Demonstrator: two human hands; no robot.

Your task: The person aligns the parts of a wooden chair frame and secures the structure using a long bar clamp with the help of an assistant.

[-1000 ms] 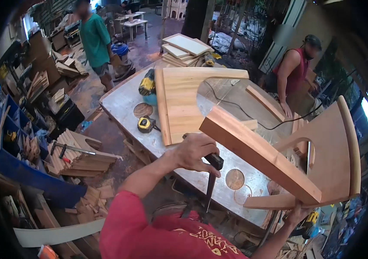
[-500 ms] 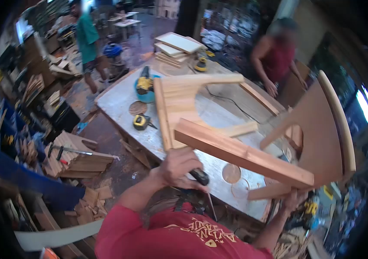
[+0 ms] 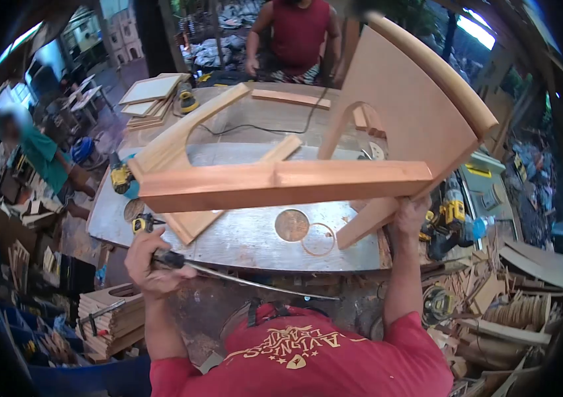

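Note:
My left hand point(image 3: 150, 261), fingers curled closed, grips a tool by its black handle point(image 3: 169, 258); a long thin metal strip point(image 3: 261, 284) runs from there to the right, its kind unclear. On the right, my right hand point(image 3: 413, 213) is closed around the underside of a wooden panel point(image 3: 400, 92) with an arched cutout and a rounded edge strip. A thick wooden beam point(image 3: 281, 182) meets this panel near that hand and reaches left above the worktable point(image 3: 248, 245). Behind the beam lies a second wooden panel with a curved cutout point(image 3: 169, 142).
On the table are a yellow-black drill point(image 3: 119, 175), a tape measure point(image 3: 142, 223), a sander point(image 3: 187, 102) and stacked boards point(image 3: 146, 99). Another person in a red top point(image 3: 298, 33) stands across. Someone in green point(image 3: 40, 155) is at left. Power tools point(image 3: 453, 208) sit at right.
The view has swung right. My left hand has shifted left with the black-handled tool, whose metal strip now shows at length. The beam now lies nearly level across the view.

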